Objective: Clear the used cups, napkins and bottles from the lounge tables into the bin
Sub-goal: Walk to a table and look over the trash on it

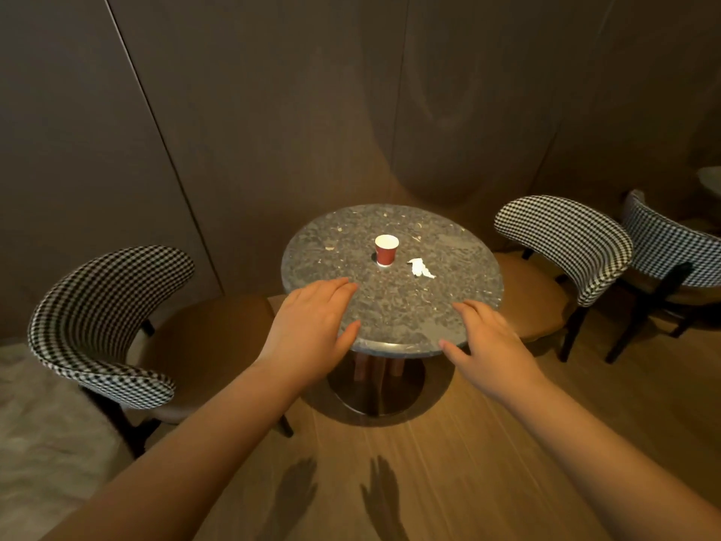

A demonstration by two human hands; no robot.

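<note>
Cup (386, 249) contents unclear; second table (711, 180) cut off at right edge.

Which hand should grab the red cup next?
Probably the left. The left hand is open, with its fingertips nearest the red cup. The right hand, also open, sits farther back, closer to the crumpled napkin on the table.

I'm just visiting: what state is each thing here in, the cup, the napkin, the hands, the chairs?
Red cup: upright, lidless, near the middle of the table.
Napkin: crumpled, lying right of the cup, apart from it.
Left hand: open, holding nothing, over the table's near edge.
Right hand: open, holding nothing, over the near edge.
Left chair: unoccupied.
Right chair: unoccupied.
</note>
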